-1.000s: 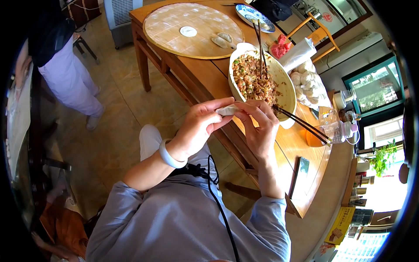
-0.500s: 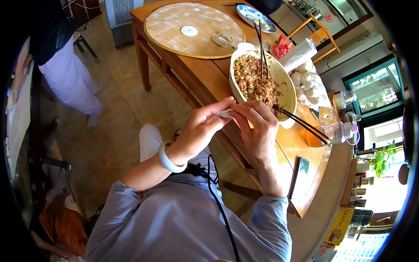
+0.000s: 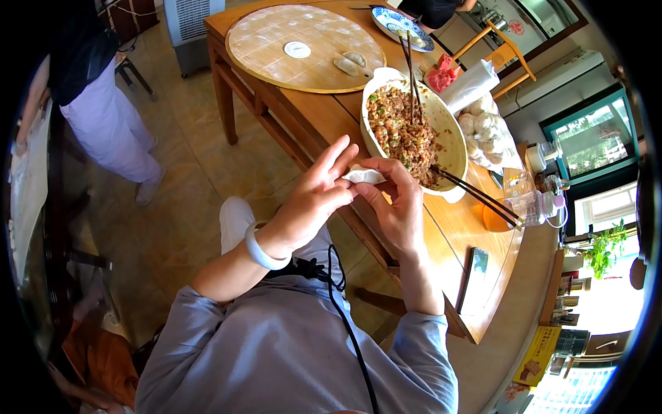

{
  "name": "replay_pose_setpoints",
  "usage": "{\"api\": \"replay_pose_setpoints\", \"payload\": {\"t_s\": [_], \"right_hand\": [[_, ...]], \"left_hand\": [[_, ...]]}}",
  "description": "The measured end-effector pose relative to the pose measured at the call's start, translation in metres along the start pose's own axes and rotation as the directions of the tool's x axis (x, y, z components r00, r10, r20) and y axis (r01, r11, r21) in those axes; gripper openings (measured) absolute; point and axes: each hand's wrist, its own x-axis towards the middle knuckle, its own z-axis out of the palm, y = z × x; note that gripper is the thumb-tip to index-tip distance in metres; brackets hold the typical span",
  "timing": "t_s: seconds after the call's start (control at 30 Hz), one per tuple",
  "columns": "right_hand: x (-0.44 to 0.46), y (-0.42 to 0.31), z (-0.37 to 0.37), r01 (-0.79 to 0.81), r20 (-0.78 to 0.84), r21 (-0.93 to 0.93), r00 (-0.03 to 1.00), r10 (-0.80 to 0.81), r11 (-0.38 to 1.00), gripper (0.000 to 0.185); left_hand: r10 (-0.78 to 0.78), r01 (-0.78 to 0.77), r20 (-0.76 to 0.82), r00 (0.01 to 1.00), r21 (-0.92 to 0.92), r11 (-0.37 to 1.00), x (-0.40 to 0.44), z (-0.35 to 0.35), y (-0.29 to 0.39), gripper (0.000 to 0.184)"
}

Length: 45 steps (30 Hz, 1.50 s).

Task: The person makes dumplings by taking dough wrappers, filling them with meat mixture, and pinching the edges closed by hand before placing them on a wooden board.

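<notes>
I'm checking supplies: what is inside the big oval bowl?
The bowl holds chopped filling, with chopsticks poking in; the bottom beneath the filling is covered.

Left hand [image 3: 308, 201]: fingers spread, thumb extended
Right hand [image 3: 398, 207]: thumb and fingers curled, pinching
Forearms [image 3: 231, 276]: raised, angled toward each other

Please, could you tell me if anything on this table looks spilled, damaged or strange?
Nothing seems spilled or damaged. Slightly odd: the bowl holds two pairs of chopsticks, one stuck in the filling, the other pair lying over its rim.
</notes>
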Motion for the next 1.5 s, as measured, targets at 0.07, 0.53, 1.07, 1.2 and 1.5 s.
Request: {"api": "replay_pose_setpoints", "payload": {"t_s": [0.07,0.53,1.07,1.2,1.5], "right_hand": [[-0.004,0.007,0.004,-0.105,-0.001,0.326,0.994,0.111,0.940,0.028],[-0.003,0.001,0.006,-0.141,0.193,0.664,0.981,0.014,0.734,0.039],[0.009,-0.006,0.010,0.093,-0.085,0.063,0.993,-0.087,0.994,0.035],[0.002,-0.011,0.006,0.110,-0.080,-0.026,0.991,-0.111,0.994,0.036],[-0.036,0.003,-0.004,0.108,-0.073,-0.101,0.991,-0.116,0.989,0.023]], "left_hand": [[0.034,-0.038,0.064,0.997,0.059,0.998,-0.002,-0.003,-0.002,0.067],[0.342,-0.491,0.451,0.824,0.871,0.032,0.008,-0.004,0.006,0.046],[0.012,-0.007,-0.015,1.000,0.297,0.955,0.007,-0.017,0.009,0.039],[0.045,-0.006,-0.115,0.992,0.319,0.948,0.018,-0.040,0.025,0.033],[0.255,-0.075,-0.066,0.965,0.859,0.506,0.153,-0.124,0.062,0.025]]}}
